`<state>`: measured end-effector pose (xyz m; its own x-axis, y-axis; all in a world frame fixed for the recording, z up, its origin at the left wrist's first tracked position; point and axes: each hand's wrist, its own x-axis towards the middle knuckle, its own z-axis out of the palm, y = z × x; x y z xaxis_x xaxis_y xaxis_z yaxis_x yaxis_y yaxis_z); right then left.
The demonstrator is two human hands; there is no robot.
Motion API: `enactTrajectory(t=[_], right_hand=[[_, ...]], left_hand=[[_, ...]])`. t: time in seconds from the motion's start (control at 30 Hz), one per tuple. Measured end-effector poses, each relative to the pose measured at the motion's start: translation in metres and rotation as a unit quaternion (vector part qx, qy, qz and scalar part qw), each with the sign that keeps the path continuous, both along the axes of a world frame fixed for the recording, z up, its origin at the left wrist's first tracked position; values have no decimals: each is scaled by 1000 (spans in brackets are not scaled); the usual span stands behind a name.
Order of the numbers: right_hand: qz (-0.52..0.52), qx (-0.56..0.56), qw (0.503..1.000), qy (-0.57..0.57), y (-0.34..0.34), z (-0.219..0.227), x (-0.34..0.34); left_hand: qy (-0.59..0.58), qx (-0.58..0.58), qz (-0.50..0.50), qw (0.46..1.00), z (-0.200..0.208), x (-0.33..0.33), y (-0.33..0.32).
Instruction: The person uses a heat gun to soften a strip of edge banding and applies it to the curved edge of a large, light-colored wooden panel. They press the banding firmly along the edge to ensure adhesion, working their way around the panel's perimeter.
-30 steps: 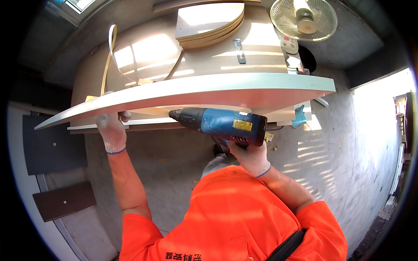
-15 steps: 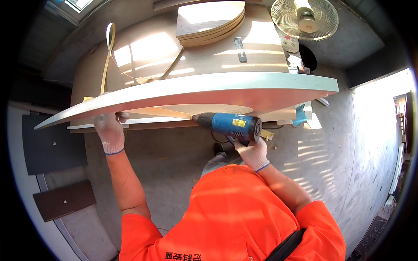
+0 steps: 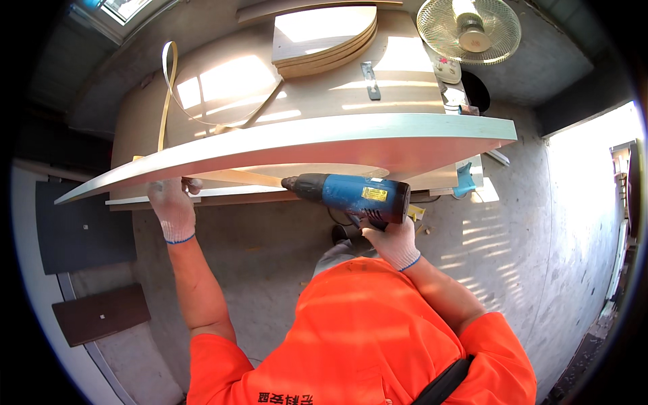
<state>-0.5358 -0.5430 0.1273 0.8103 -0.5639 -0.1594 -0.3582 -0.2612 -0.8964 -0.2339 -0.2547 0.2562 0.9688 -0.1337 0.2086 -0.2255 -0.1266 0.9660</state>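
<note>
My gloved right hand grips the handle of a blue heat gun. Its dark nozzle points left, close to a pale edge banding strip. That strip runs along the near underside of a long, curved-edged white panel, which stands on edge across the worktable. Closed at the strip's left end is my gloved left hand, its fingertips partly hidden behind the panel. Beyond the panel, a loose length of the banding rises in a loop over the tabletop.
Several rounded boards lie stacked on the worktable, beside a flat metal piece. A fan stands at the back right. Dark panels rest at the left, and a blue tool sits by the table's right end.
The heat gun has moved slightly left along the strip, and its body has turned a little. My left hand keeps nearly the same place.
</note>
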Motion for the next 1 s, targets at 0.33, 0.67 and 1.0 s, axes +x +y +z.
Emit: enactTrajectory(t=[0.33,0.67,1.0], right_hand=[[30,29,986,-160,10,81,22],[36,6,983,-179,12,73,26],[10,-19,999,-40,4,-6,4]], left_hand=[[-3,-20,-1,1000,-4,-2,-3],[-31,30,35,998,-2,1,4],[-56,36,25,997,-5,6,7]])
